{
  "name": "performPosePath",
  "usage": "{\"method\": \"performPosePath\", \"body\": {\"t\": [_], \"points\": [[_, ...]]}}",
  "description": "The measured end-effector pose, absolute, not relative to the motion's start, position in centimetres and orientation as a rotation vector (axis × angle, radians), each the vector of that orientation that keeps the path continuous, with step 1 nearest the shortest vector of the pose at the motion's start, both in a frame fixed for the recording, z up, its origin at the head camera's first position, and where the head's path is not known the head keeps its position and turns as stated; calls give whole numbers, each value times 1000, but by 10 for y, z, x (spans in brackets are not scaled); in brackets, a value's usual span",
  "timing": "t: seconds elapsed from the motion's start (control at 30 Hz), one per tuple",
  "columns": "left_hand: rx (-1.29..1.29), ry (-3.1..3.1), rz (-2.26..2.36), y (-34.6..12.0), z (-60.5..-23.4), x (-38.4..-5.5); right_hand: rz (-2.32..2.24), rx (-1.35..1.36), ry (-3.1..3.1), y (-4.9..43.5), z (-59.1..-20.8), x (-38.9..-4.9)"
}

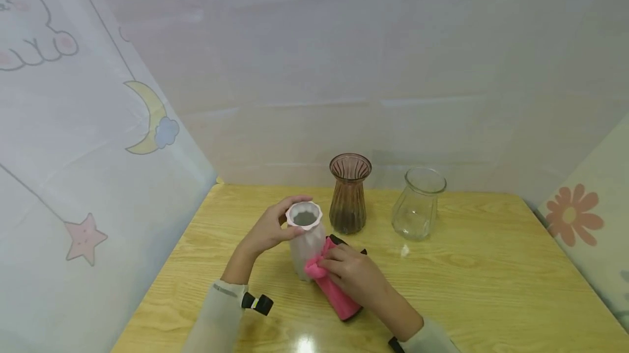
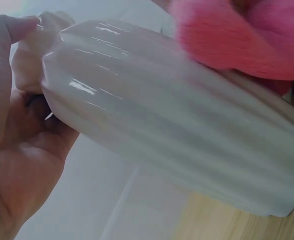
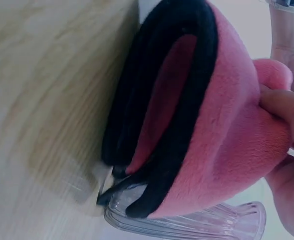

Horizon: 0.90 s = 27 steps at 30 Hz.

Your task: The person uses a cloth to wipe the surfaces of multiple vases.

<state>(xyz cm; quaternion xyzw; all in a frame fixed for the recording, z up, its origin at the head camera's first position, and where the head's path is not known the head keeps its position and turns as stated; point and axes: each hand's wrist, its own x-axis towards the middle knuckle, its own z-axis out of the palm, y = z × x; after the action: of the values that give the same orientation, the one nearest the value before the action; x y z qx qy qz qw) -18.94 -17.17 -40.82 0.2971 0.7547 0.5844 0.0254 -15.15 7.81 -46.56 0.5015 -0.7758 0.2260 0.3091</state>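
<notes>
A white ribbed vase (image 1: 301,252) with a scalloped rim stands in the middle of the table, leaning slightly. My left hand (image 1: 267,230) grips its neck, thumb at the near side of the rim and fingers round the far side. In the left wrist view, the glossy body of the vase (image 2: 161,115) runs down towards the wood. My right hand (image 1: 356,276) pinches a folded pink cloth (image 1: 341,298) and holds it against the vase's right side. Dark edging borders the fuzzy cloth (image 3: 231,120) in the right wrist view; its lower part hangs down by the table.
Behind the cloth stands a brownish ribbed glass vase (image 1: 348,200). To its right is a clear glass vase (image 1: 415,211) with a wide rim. The wood-grain table (image 1: 481,276) meets a pale hanging sheet (image 1: 304,69) at the back, with printed sheets at both sides.
</notes>
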Motion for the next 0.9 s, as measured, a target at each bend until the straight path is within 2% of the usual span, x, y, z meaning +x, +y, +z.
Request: {"method": "performPosePath", "body": {"t": [0.27, 0.63, 0.9], "points": [[1027, 2266, 1820, -174, -408, -189, 504, 1363, -2225, 80, -470, -150], [658, 2764, 1708, -154, -400, -165, 712, 1310, -1894, 95, -414, -156], [622, 2770, 1660, -156, -398, -167, 722, 1343, -1908, 86, -413, -162]]}}
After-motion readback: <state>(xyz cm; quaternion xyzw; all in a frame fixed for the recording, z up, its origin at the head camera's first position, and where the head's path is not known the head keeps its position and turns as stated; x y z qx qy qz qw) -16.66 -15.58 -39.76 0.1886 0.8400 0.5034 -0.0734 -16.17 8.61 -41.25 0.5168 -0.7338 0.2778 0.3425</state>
